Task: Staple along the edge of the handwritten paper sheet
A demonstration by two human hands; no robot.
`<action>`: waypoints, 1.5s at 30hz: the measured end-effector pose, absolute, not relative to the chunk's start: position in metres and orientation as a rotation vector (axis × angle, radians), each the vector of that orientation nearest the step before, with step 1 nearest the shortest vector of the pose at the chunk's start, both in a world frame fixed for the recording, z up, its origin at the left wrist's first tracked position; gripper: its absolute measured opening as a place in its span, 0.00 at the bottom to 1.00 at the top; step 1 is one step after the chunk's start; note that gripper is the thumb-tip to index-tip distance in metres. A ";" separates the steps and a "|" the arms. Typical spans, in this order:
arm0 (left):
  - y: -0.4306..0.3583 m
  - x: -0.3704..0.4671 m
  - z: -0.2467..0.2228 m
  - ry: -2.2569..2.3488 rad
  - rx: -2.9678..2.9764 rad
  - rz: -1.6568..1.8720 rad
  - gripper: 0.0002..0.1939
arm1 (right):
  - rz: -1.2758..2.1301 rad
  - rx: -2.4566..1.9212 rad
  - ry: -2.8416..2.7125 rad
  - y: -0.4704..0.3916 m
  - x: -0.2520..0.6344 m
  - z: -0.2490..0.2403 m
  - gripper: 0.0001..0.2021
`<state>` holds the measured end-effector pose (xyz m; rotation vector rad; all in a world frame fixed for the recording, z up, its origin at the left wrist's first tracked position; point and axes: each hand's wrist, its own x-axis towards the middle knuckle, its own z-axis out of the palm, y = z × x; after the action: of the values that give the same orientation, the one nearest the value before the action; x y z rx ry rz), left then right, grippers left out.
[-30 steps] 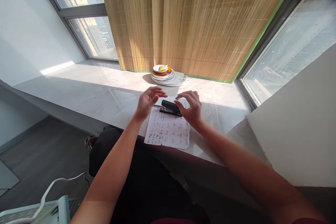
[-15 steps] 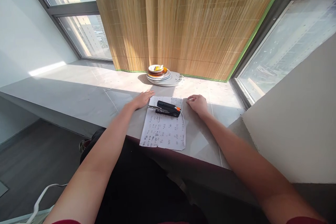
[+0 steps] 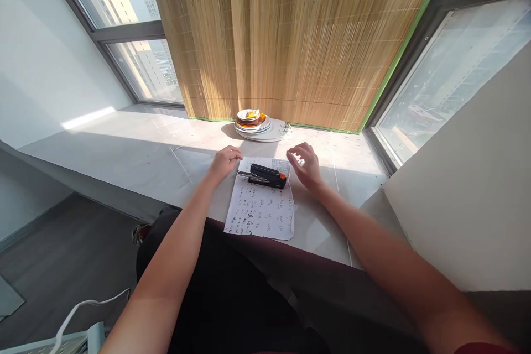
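Observation:
A black stapler point(image 3: 267, 176) with an orange end lies across the upper part of a handwritten sheet of paper point(image 3: 259, 213). The sheet rests on the pale stone ledge and its near edge reaches the ledge's front. My left hand point(image 3: 224, 164) is at the sheet's upper left corner, fingers pointing right and holding nothing. On the other side, my right hand point(image 3: 306, 166) is raised just beyond the sheet's right edge. Its thumb and fingers are apart and curved, with nothing between them. Neither hand touches the stapler.
Behind the paper stands a stack of plates and bowls point(image 3: 252, 124) on a larger oval plate point(image 3: 279, 130). A bamboo blind point(image 3: 286, 38) hangs at the back of the ledge point(image 3: 136, 149). A wall point(image 3: 468, 177) closes off the right side.
My right hand has lifted and moved left toward the paper, its fingers spreading. My left hand has risen slightly from the ledge. The stapler stays on the paper.

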<state>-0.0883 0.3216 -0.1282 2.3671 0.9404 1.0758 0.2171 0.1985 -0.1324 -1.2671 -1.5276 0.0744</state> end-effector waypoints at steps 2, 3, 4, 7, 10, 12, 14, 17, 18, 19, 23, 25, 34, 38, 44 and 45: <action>0.317 -0.085 -0.128 0.929 2.282 1.159 0.13 | 0.178 -1.102 -1.756 0.193 0.202 -0.130 0.14; 0.315 -0.084 -0.128 0.924 2.226 1.172 0.13 | 0.231 -1.063 -1.867 0.192 0.195 -0.130 0.15; 0.313 -0.083 -0.129 0.914 2.166 1.170 0.14 | 0.278 -1.051 -1.968 0.191 0.190 -0.132 0.17; 0.304 -0.078 -0.129 0.868 1.989 1.133 0.20 | 0.335 -1.081 -2.134 0.191 0.181 -0.137 0.19; 0.296 -0.073 -0.130 0.881 1.898 1.085 0.26 | 0.345 -1.094 -2.128 0.193 0.180 -0.139 0.16; 0.291 -0.070 -0.131 0.876 1.880 1.086 0.28 | 0.355 -1.094 -2.120 0.193 0.182 -0.139 0.16; 0.288 -0.067 -0.133 0.833 1.864 1.114 0.28 | 0.361 -1.091 -2.117 0.193 0.182 -0.139 0.16; 0.285 -0.064 -0.133 0.808 1.876 1.122 0.26 | 0.372 -1.082 -2.120 0.194 0.183 -0.139 0.16; 0.285 -0.063 -0.133 0.813 1.900 1.116 0.25 | 0.378 -1.082 -2.118 0.194 0.183 -0.139 0.16; 0.284 -0.063 -0.132 0.817 1.935 1.107 0.23 | 0.384 -1.083 -2.114 0.195 0.183 -0.140 0.16; 0.282 -0.066 -0.129 0.824 2.080 1.014 0.17 | 0.406 -1.084 -2.103 0.195 0.182 -0.139 0.16; 0.281 -0.068 -0.127 0.785 2.146 0.909 0.15 | 0.412 -1.075 -2.100 0.195 0.183 -0.138 0.15; 0.274 -0.076 -0.115 0.732 2.263 0.687 0.11 | 0.416 -1.054 -2.100 0.197 0.185 -0.141 0.14; 0.270 -0.081 -0.109 0.771 2.263 0.623 0.11 | 0.414 -1.046 -2.101 0.197 0.186 -0.140 0.13; 0.270 -0.083 -0.111 0.807 2.289 0.623 0.11 | 0.427 -1.062 -2.103 0.194 0.185 -0.137 0.14; 0.271 -0.083 -0.112 0.805 2.293 0.623 0.12 | 0.427 -1.062 -2.104 0.194 0.185 -0.137 0.14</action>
<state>-0.0832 0.2711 -0.1124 2.2928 0.8052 0.6230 0.1847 0.1943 -0.1368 -1.0620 -2.1038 0.4267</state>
